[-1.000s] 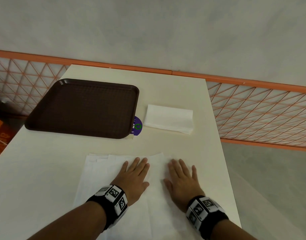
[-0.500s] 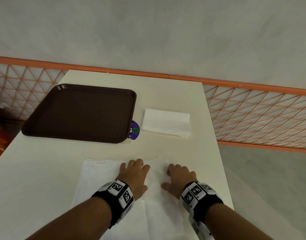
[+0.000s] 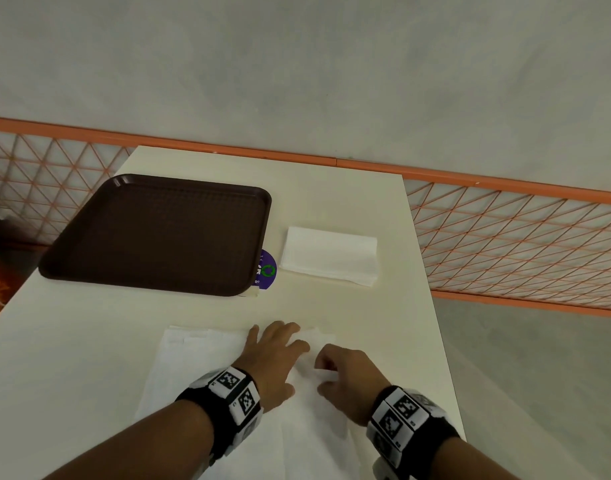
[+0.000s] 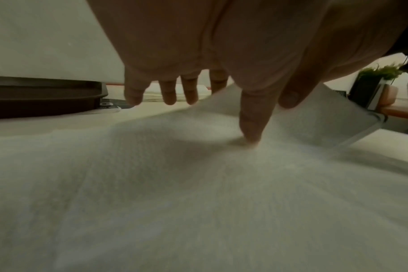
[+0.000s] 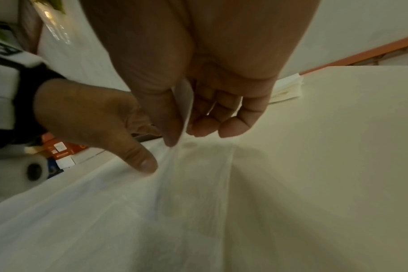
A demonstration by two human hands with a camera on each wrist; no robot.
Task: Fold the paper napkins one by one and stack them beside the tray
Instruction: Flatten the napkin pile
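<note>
Unfolded white paper napkins lie spread near the table's front edge. My left hand rests flat on them, fingers straight, its thumb pressing down. My right hand pinches the top napkin's right edge between thumb and curled fingers, lifting it slightly. A stack of folded napkins sits to the right of the dark brown tray, which is empty.
A purple round sticker peeks from under the tray's near right corner. The cream table ends close to my right wrist. Orange lattice railing runs behind and to the right. Boxes lie on the floor to the left.
My right hand went from lying flat on the napkin to curling and pinching its edge, pulling in toward the left hand. My left hand stayed flat, shifting slightly.
</note>
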